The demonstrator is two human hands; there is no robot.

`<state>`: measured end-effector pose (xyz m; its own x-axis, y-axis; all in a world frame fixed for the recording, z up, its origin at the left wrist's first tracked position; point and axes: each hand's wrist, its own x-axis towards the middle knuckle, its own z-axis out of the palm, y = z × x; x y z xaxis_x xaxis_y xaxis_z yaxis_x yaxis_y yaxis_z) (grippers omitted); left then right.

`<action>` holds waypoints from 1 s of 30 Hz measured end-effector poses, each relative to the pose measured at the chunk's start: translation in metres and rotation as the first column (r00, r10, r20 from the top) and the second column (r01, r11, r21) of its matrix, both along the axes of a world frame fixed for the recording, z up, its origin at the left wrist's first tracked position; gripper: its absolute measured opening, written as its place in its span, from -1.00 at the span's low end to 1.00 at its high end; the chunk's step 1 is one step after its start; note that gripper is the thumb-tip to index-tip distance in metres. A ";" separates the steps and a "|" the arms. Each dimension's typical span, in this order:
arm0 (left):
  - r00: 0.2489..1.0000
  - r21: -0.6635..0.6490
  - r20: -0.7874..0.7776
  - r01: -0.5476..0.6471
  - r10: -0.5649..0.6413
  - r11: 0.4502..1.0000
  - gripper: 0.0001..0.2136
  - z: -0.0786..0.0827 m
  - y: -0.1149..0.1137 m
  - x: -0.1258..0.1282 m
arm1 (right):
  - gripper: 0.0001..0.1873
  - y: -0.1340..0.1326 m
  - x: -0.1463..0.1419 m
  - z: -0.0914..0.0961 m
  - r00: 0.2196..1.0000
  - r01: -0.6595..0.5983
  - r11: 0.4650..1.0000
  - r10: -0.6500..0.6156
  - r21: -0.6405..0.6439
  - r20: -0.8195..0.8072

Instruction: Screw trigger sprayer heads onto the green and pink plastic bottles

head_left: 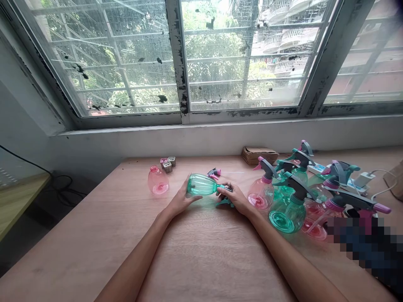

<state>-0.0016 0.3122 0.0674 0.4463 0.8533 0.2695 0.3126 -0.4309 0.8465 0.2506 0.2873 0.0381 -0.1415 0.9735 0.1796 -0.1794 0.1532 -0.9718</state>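
Note:
A clear green spray bottle [202, 185] lies on its side between my two hands, its neck pointing right. My left hand [183, 195] is wrapped round the bottle's base end. At the neck, my right hand [233, 196] grips the grey and green spray head [225, 202]; whether the head is fully seated on the neck I cannot tell. Just behind sits a loose pink and grey spray head [214, 172] with a thin tube. Left of my hands stands a pink bottle [158, 181] without a spray head.
Several pink and green spray bottles with heads [288, 212] crowd the table's right side. Small printed boxes [167, 166] sit at the back left, a cardboard box [260, 155] by the wall. A white power strip [354, 184] with a cable lies behind the bottles.

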 end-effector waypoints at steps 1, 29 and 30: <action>1.000 -0.002 -0.001 -0.003 0.003 1.000 -0.17 0.000 0.000 0.000 | -0.61 0.000 0.000 0.000 1.000 -0.003 1.000 0.003 -0.001 -0.002; 0.999 -0.001 0.020 0.043 -0.043 0.999 -0.17 0.001 0.001 0.001 | -0.60 0.001 -0.001 -0.002 1.000 -0.006 1.000 0.006 -0.003 -0.002; 0.999 0.002 0.021 0.042 -0.042 0.999 -0.17 0.002 0.000 0.001 | -0.60 0.001 -0.001 -0.002 1.000 -0.007 1.000 0.007 -0.002 -0.001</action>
